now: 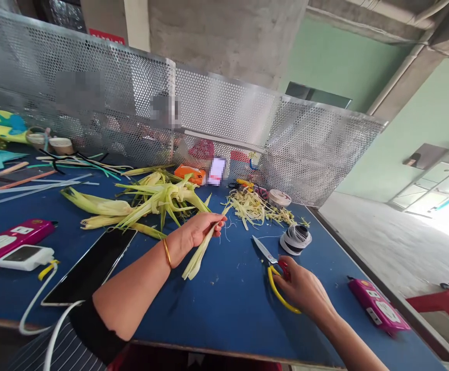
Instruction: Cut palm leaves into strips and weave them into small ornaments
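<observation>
A pale yellow-green corn husk bundle (pixel 199 257) is above the middle of the desk (pixel 224 299), its papery leaves long, smooth and finely ribbed. The lower end spreads into a loose, softly folded fan; the upper end narrows to a thin tuft. The left hand (pixel 203 229) has its grip closed on that narrow upper part, thumb and fingers pinching it, with a gold bangle (pixel 167 253) at the wrist.

The right hand (pixel 305 288) has its grip curled around the handle of the scissors (pixel 278 296), whose loops are yellow with red at the inner side; the grey metal blades point up and away, toward the left hand's side.

Just beyond the blades stands a thread spool (pixel 296 239), white with dark bands, a fine strand trailing from it. Behind the left hand is a tangled husk pile (pixel 166 198), leafy and pointed; to its right is a heap of curly shredded husk (pixel 251 206), with a pale tape roll (pixel 279 198) beside it. A glossy black tablet (pixel 88 265) lies flat on the left. Across the back stands a perforated metal screen (pixel 224 108), silvery and dotted with round holes.
</observation>
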`<state>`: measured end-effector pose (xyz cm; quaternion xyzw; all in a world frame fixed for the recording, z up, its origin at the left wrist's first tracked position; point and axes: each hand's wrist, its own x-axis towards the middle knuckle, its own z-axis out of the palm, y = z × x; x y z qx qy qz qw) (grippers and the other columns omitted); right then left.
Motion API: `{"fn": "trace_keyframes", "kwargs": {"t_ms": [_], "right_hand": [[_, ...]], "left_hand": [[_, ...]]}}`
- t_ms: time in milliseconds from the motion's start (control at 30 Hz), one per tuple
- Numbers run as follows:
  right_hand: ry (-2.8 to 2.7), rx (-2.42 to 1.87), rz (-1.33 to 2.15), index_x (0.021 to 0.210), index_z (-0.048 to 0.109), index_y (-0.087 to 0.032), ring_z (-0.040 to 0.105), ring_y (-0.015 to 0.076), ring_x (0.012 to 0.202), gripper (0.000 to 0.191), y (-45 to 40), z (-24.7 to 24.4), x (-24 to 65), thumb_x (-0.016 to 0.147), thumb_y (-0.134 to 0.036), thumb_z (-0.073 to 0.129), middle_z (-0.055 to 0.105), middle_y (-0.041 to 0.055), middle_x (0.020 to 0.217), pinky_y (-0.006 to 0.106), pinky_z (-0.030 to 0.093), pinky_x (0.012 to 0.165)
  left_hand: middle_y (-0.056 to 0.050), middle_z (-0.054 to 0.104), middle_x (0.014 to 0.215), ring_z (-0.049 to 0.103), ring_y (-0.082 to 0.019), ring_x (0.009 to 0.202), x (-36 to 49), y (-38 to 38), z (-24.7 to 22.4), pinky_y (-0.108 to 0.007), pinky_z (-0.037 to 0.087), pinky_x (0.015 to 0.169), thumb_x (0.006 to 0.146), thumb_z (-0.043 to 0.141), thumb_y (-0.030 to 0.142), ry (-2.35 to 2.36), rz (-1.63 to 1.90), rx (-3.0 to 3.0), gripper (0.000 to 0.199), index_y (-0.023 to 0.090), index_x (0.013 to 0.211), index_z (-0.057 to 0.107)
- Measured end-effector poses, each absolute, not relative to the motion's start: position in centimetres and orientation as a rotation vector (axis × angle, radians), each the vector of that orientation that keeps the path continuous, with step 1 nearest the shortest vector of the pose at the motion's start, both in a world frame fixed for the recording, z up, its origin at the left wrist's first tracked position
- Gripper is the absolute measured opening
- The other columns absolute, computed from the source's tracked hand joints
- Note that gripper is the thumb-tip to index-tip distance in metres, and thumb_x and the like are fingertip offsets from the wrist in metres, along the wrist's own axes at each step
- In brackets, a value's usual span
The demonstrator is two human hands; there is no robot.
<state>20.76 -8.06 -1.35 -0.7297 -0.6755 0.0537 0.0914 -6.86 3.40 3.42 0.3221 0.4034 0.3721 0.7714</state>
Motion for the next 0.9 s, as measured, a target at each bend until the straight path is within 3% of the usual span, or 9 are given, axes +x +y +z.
{"fn": "trace_keyframes", "kwargs": {"t_ms": [167,233,333,433,533,767,900], "right_hand": [[-2.216,-2.043,-0.143,0.087,0.071,-0.019,0.066,0.0263,0.080,0.022,-7.6,0.6,19.7,0.088,-0.034,0.054,0.070,0.0120,0.089,0.031,0.039,0.059],[-2.120,-1.847,-0.143,0.088,0.072,-0.022,0.065,0.0257,0.085,0.024,-6.4,1.7,18.5,0.090,-0.033,0.051,0.070,0.0113,0.093,0.032,0.042,0.064],[-1.914,-1.446,0.284,0.100,0.073,-0.023,0.065,0.0236,0.091,0.028,-3.6,2.7,15.9,0.089,-0.040,0.054,0.071,0.0091,0.104,0.034,0.046,0.077],[-1.615,-1.229,0.842,0.091,0.076,-0.021,0.065,0.0234,0.084,0.031,-1.0,2.6,13.4,0.076,-0.047,0.067,0.073,0.0073,0.092,0.035,0.047,0.077],[-1.406,-1.020,1.220,0.084,0.076,-0.018,0.060,0.0188,0.076,0.032,-0.2,1.7,11.9,0.073,-0.049,0.073,0.071,0.0044,0.080,0.033,0.045,0.075],[-1.183,-0.989,1.304,0.067,0.070,-0.018,0.056,0.0160,0.066,0.027,-1.4,0.1,12.0,0.068,-0.043,0.080,0.064,0.0011,0.065,0.031,0.046,0.071],[-1.324,-1.013,1.314,0.084,0.073,-0.020,0.062,0.0188,0.085,0.031,-1.0,0.6,12.4,0.076,-0.050,0.070,0.069,0.0019,0.080,0.032,0.046,0.084]], "left_hand": [[0.001,0.052,0.061,0.045,-0.005,0.047,-6.8,2.6,4.0,-0.018,0.041,0.047,0.082,0.060,0.012,0.848,0.827,0.927,0.012,0.010,0.070,0.061],[0.002,0.051,0.059,0.046,-0.007,0.047,-6.5,2.1,3.9,-0.020,0.042,0.048,0.080,0.062,0.016,0.841,0.812,1.003,0.010,0.011,0.071,0.062],[0.001,0.055,0.060,0.048,-0.007,0.048,-6.2,1.5,3.8,-0.021,0.042,0.049,0.078,0.065,0.020,0.858,0.810,1.086,0.011,0.011,0.073,0.064],[-0.002,0.060,0.066,0.054,-0.008,0.051,-5.9,1.1,3.7,-0.022,0.045,0.052,0.077,0.068,0.024,0.855,0.787,1.119,0.013,0.011,0.076,0.066],[-0.002,0.062,0.068,0.056,-0.009,0.051,-5.5,0.7,3.5,-0.024,0.047,0.055,0.076,0.068,0.025,0.837,0.761,1.092,0.014,0.011,0.076,0.067],[-0.005,0.064,0.067,0.059,-0.012,0.051,-3.9,-0.3,2.5,-0.026,0.051,0.056,0.082,0.065,0.023,0.924,0.666,1.019,0.016,0.009,0.074,0.067],[-0.004,0.063,0.066,0.058,-0.010,0.051,-4.0,-0.2,2.4,-0.025,0.052,0.057,0.081,0.066,0.020,0.925,0.702,0.906,0.013,0.009,0.074,0.068]]}}
